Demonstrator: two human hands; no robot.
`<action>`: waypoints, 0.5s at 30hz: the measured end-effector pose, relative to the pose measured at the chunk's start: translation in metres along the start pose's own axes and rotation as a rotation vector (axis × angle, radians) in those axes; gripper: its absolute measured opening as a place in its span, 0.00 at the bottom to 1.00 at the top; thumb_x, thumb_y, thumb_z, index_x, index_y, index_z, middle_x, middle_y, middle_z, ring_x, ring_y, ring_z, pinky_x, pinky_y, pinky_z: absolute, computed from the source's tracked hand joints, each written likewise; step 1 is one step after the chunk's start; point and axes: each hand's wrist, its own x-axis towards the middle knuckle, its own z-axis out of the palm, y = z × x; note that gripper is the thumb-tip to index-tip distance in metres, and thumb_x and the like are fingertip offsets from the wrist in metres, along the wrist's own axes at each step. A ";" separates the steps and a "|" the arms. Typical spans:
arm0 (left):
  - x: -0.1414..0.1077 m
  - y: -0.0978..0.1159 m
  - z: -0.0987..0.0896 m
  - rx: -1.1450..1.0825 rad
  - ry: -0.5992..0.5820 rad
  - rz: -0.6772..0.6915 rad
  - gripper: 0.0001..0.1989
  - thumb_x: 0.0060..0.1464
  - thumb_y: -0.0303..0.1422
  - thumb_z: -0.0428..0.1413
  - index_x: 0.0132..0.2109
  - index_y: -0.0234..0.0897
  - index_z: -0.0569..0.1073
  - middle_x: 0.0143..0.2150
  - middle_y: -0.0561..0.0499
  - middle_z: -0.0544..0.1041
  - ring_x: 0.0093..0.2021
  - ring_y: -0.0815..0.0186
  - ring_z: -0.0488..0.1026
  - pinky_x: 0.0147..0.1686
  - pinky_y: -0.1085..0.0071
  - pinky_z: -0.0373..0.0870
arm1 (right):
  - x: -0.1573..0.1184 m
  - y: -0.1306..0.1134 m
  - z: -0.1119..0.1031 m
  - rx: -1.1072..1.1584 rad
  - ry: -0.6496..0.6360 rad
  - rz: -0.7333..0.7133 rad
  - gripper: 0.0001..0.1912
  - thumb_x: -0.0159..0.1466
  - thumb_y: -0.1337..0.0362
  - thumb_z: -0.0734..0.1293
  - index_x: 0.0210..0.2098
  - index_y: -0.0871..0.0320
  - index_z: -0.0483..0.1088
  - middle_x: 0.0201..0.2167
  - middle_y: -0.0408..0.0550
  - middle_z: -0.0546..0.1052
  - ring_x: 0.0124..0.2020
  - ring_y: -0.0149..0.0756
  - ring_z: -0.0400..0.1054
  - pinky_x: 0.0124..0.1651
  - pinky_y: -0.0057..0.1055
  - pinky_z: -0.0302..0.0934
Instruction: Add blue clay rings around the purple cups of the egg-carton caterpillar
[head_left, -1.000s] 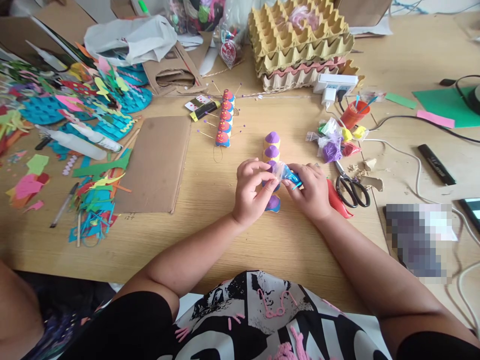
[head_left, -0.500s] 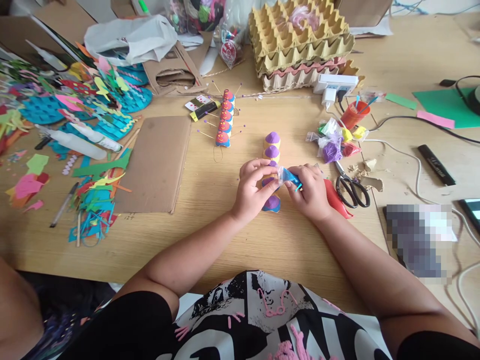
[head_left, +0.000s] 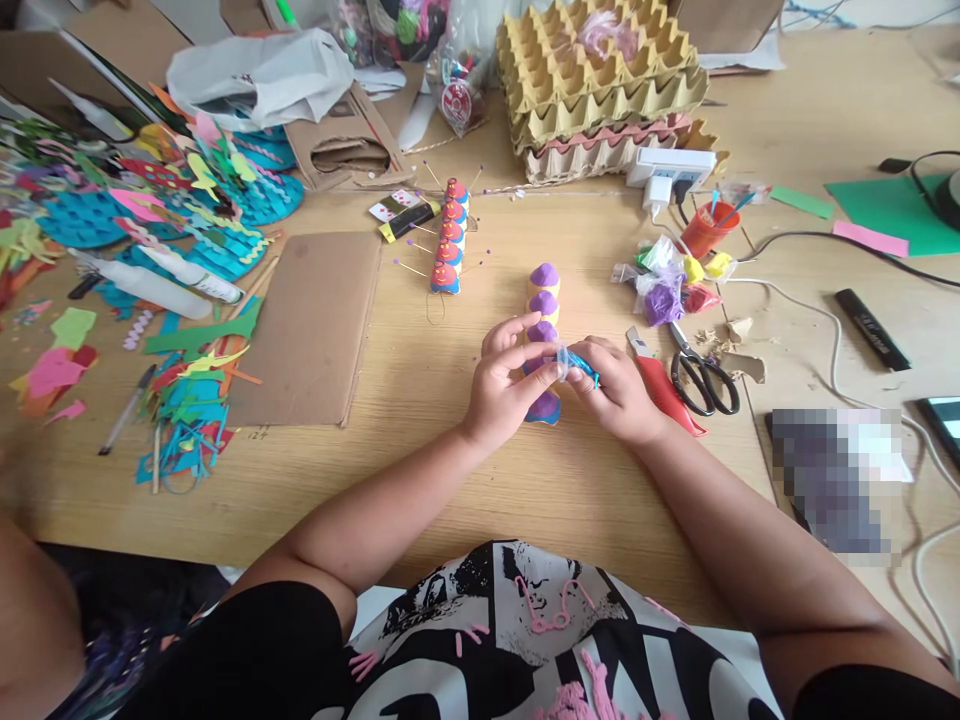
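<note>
My left hand (head_left: 501,382) pinches the clear end of a small plastic bag (head_left: 582,369) with blue stuff in it, perhaps modelling clay. My right hand (head_left: 619,400) is closed on the bag's blue part. Both hands are above a row of egg-carton cups (head_left: 544,303), painted purple on top, with yellow and blue below. The hands hide part of that row. Farther off to the left lies a similar row in red and blue (head_left: 448,250), with faces and pin-like sticks with dark tips along its sides.
By my right hand lie a red utility knife (head_left: 670,397) and black-handled scissors (head_left: 705,380). Behind them are bags of coloured clay (head_left: 664,300) and an orange cup (head_left: 709,228). Stacked egg trays (head_left: 600,90) stand at the back. Cardboard (head_left: 304,330) and paper scraps (head_left: 191,400) lie left.
My right hand has turned and shifted slightly, and less of the blue bag shows now. The utility knife's blade has come into view. My left hand keeps its pinch.
</note>
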 end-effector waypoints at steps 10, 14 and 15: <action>0.002 0.002 0.000 0.028 -0.014 -0.009 0.13 0.67 0.49 0.67 0.46 0.48 0.88 0.61 0.44 0.83 0.72 0.54 0.74 0.80 0.43 0.65 | -0.004 -0.003 0.006 -0.078 -0.028 0.062 0.22 0.81 0.43 0.57 0.46 0.52 0.72 0.33 0.50 0.78 0.34 0.46 0.71 0.41 0.43 0.65; 0.001 0.003 0.000 0.035 -0.017 -0.032 0.14 0.68 0.50 0.66 0.48 0.48 0.88 0.65 0.45 0.82 0.73 0.53 0.74 0.79 0.44 0.68 | -0.003 -0.004 0.005 -0.084 0.002 0.061 0.23 0.81 0.43 0.57 0.46 0.53 0.73 0.33 0.49 0.79 0.33 0.45 0.71 0.40 0.43 0.64; 0.000 0.003 0.000 0.036 -0.015 -0.039 0.14 0.68 0.51 0.66 0.49 0.48 0.88 0.68 0.45 0.81 0.73 0.53 0.74 0.78 0.44 0.69 | -0.003 -0.004 0.005 -0.073 0.013 0.051 0.22 0.81 0.44 0.58 0.47 0.53 0.73 0.33 0.49 0.79 0.33 0.44 0.71 0.40 0.42 0.63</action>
